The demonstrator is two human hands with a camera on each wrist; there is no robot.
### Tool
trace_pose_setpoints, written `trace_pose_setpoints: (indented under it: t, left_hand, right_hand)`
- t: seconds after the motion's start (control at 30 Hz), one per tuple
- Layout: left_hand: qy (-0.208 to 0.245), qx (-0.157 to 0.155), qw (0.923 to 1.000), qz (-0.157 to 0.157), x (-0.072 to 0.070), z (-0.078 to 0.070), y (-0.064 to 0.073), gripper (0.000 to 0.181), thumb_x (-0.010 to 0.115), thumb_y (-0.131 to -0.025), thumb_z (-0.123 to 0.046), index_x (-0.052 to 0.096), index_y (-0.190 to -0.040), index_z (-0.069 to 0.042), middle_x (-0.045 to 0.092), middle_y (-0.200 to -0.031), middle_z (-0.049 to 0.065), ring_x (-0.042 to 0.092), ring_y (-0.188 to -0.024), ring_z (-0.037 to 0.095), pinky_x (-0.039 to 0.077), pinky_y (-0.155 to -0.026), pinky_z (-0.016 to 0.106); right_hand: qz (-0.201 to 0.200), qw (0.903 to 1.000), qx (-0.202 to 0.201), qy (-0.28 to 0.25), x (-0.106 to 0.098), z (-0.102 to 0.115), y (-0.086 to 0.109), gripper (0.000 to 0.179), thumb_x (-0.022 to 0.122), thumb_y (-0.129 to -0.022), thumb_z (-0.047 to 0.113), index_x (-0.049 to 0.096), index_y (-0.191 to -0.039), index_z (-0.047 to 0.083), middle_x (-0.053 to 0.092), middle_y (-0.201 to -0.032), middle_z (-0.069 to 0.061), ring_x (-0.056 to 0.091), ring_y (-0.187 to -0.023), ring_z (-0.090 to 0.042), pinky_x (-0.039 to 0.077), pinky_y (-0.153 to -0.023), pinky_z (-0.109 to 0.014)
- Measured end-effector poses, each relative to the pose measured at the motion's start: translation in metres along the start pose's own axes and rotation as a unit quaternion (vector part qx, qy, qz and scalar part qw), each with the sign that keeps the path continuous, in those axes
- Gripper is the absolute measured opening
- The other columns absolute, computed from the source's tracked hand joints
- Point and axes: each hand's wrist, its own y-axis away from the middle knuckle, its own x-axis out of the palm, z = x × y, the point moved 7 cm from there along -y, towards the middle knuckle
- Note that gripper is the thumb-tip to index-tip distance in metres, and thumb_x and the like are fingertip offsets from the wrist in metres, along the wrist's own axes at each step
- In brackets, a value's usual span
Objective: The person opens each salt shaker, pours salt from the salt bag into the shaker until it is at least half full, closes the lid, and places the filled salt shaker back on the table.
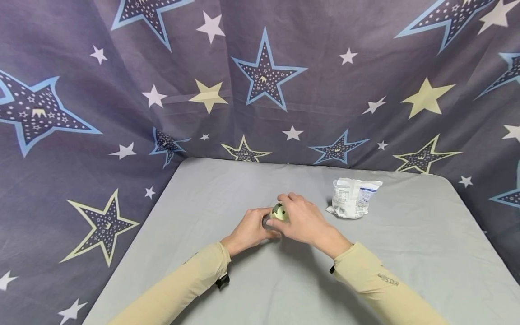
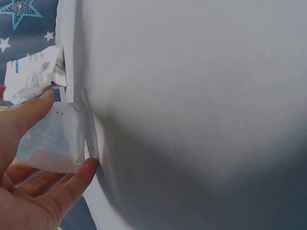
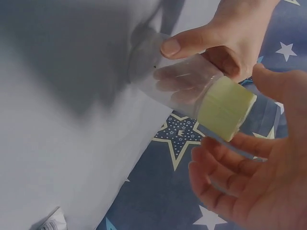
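My left hand (image 1: 253, 228) grips a clear plastic jar (image 3: 175, 76) around its body, thumb on one side and fingers on the other. Its see-through wall (image 2: 50, 139) lets the fingers behind show in both wrist views. A pale yellow-green lid (image 3: 225, 108) sits on the end of the jar facing my right hand (image 1: 302, 219). In the right wrist view the fingers of that hand curve loosely about the lid, with a gap between it and the thumb. Whether a fingertip touches the lid is hard to tell.
A white printed packet (image 1: 351, 198), crumpled, stands on the grey-covered table (image 1: 227, 189) to the right of my hands. Behind and to the left hangs a dark curtain (image 1: 317, 36) patterned with stars.
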Motion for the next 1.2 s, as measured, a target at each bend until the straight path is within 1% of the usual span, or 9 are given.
trace_pose_setpoints:
  t: [0.17,0.27,0.43,0.53,0.63,0.77,0.9,1.03,1.2]
  left_hand:
    - [0.010,-0.001,0.9999,0.003,0.0011,0.0001,0.0005,0.054,0.098,-0.076,-0.019,0.074,-0.125,-0.015,0.076,-0.119,-0.002,0.069,-0.112,0.012,0.052,-0.100,0.031]
    - [0.015,-0.004,0.9999,0.004,0.0015,0.0001,0.0007,0.053,0.098,-0.077,-0.018,0.075,-0.125,-0.015,0.076,-0.119,-0.003,0.069,-0.112,0.011,0.052,-0.100,0.031]
    - [0.017,-0.011,0.9998,0.003,0.0012,-0.0001,0.0008,0.053,0.098,-0.077,-0.018,0.075,-0.124,-0.016,0.076,-0.118,-0.003,0.068,-0.113,0.012,0.051,-0.103,0.033]
    - [0.014,-0.013,0.9998,0.002,0.0008,-0.0003,0.0010,0.054,0.098,-0.077,-0.018,0.074,-0.126,-0.015,0.076,-0.119,-0.002,0.067,-0.115,0.013,0.049,-0.106,0.035]
    - [0.008,-0.012,0.9999,0.001,0.0005,-0.0002,0.0010,0.055,0.098,-0.077,-0.018,0.074,-0.126,-0.015,0.076,-0.119,-0.002,0.067,-0.116,0.014,0.048,-0.107,0.037]
    - [0.004,-0.009,0.9999,-0.003,0.0001,0.0003,0.0010,0.053,0.098,-0.077,-0.019,0.074,-0.124,-0.015,0.076,-0.116,-0.003,0.068,-0.113,0.013,0.049,-0.105,0.038]
    - [0.006,-0.004,1.0000,-0.006,-0.0006,-0.0002,0.0013,0.052,0.098,-0.077,-0.021,0.074,-0.122,-0.015,0.076,-0.114,-0.002,0.069,-0.111,0.013,0.051,-0.104,0.037]
    - [0.006,-0.002,1.0000,-0.003,-0.0003,-0.0005,0.0018,0.052,0.098,-0.077,-0.023,0.074,-0.122,-0.016,0.076,-0.114,-0.002,0.070,-0.110,0.013,0.051,-0.103,0.035]
    - [0.016,-0.006,0.9998,-0.002,-0.0001,0.0002,0.0014,0.053,0.098,-0.076,-0.021,0.075,-0.124,-0.017,0.076,-0.116,-0.004,0.069,-0.112,0.011,0.051,-0.103,0.033]
  right_hand:
    - [-0.012,0.9997,0.021,0.003,0.0003,-0.0037,-0.0011,0.050,0.078,-0.090,0.058,0.063,-0.102,0.011,0.056,-0.084,0.000,0.053,-0.068,-0.017,0.043,-0.053,-0.033]
    - [-0.011,0.9996,0.025,-0.003,0.0012,-0.0047,-0.0011,0.047,0.078,-0.091,0.056,0.062,-0.098,0.012,0.054,-0.080,0.002,0.052,-0.065,-0.016,0.042,-0.051,-0.033]
    - [-0.010,0.9997,0.016,-0.012,0.0019,-0.0035,-0.0008,0.042,0.081,-0.092,0.048,0.065,-0.103,0.011,0.058,-0.084,0.001,0.054,-0.068,-0.016,0.044,-0.052,-0.033]
    - [-0.013,0.9999,-0.002,-0.005,0.0007,-0.0010,0.0003,0.043,0.081,-0.091,0.042,0.068,-0.114,0.008,0.063,-0.094,-0.003,0.058,-0.076,-0.018,0.050,-0.057,-0.036]
    - [-0.011,0.9997,-0.024,0.002,-0.0002,0.0011,0.0015,0.046,0.082,-0.090,0.035,0.068,-0.125,0.007,0.065,-0.104,-0.006,0.061,-0.085,-0.019,0.055,-0.065,-0.039]
    - [-0.005,0.9992,-0.041,0.000,-0.0012,0.0027,0.0030,0.049,0.082,-0.088,0.027,0.067,-0.130,0.007,0.064,-0.107,-0.006,0.061,-0.091,-0.021,0.056,-0.070,-0.040]
    - [-0.002,0.9994,-0.033,-0.009,-0.0008,0.0021,0.0035,0.055,0.083,-0.091,0.035,0.065,-0.134,0.006,0.066,-0.111,-0.009,0.062,-0.093,-0.022,0.056,-0.073,-0.041]
    - [-0.005,0.9998,-0.014,-0.016,0.0008,-0.0003,0.0040,0.059,0.080,-0.092,0.049,0.065,-0.129,0.006,0.066,-0.106,-0.008,0.061,-0.086,-0.020,0.052,-0.066,-0.037]
    - [-0.022,0.9997,-0.002,-0.013,0.0003,-0.0028,0.0026,0.050,0.080,-0.092,0.052,0.066,-0.110,0.008,0.057,-0.085,0.000,0.052,-0.070,-0.016,0.043,-0.055,-0.033]
